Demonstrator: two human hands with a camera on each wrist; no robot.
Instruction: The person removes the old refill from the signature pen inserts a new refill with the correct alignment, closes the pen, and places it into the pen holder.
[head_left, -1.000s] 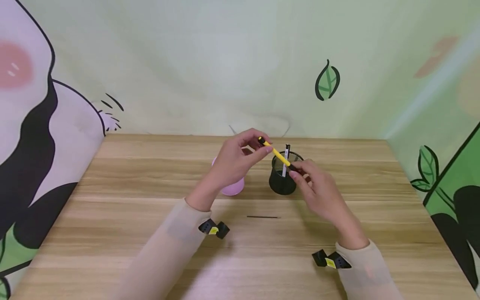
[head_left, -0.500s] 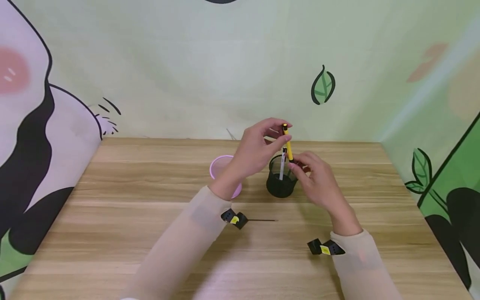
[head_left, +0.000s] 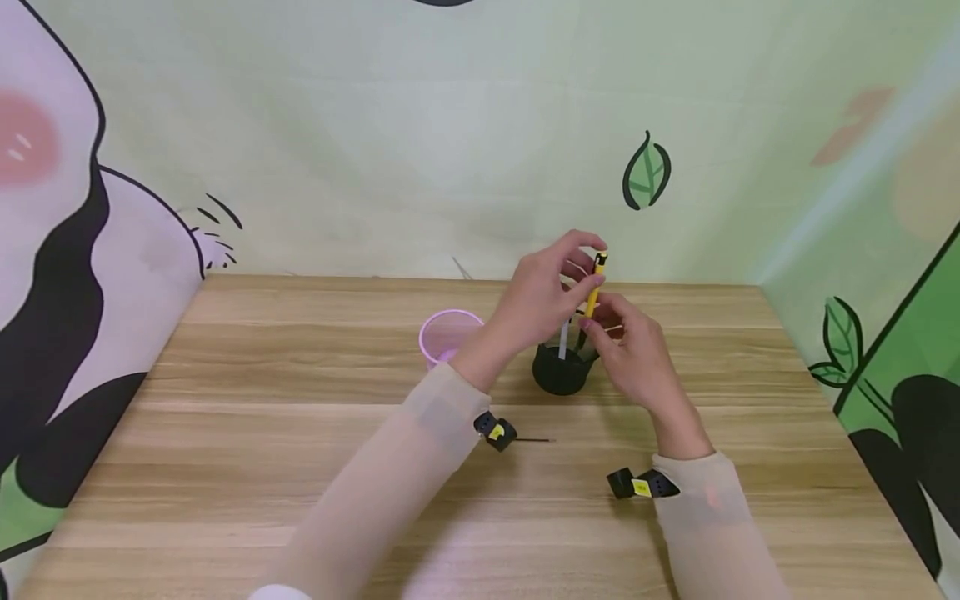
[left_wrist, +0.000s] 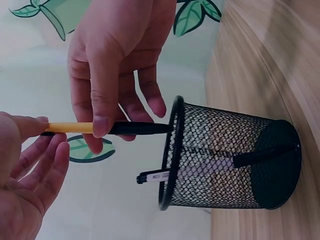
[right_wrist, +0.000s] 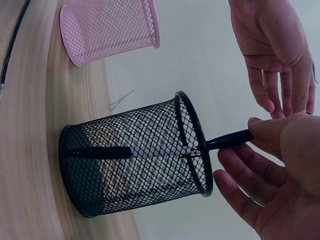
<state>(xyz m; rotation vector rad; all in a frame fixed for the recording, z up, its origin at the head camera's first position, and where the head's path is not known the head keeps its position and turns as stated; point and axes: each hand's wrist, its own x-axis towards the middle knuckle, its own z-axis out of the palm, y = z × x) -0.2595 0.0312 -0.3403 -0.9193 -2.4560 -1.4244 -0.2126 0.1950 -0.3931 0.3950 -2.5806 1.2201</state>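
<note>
A yellow and black pen (head_left: 593, 298) stands almost upright over the black mesh pen holder (head_left: 561, 372). My left hand (head_left: 546, 290) pinches its upper end between thumb and fingers. Lower down, my right hand (head_left: 634, 354) pinches the pen between thumb and fingertips. In the left wrist view the pen's dark tapered end (left_wrist: 140, 128) points at the holder's rim. The right wrist view also shows that dark end (right_wrist: 230, 140) at the rim. Inside the holder leans a white pen (left_wrist: 158, 176) with black ends, its top above the rim.
A pink mesh pen holder (right_wrist: 110, 31) stands left of the black one, partly behind my left forearm in the head view. A thin dark stick (head_left: 535, 439) lies on the wooden table (head_left: 247, 433) in front. A printed wall hanging (head_left: 360, 167) rises behind the table.
Both hands keep hold of the yellow pen. It has swung from slanted to nearly upright, and my left hand has moved right with its top end. My right hand has shifted slightly.
</note>
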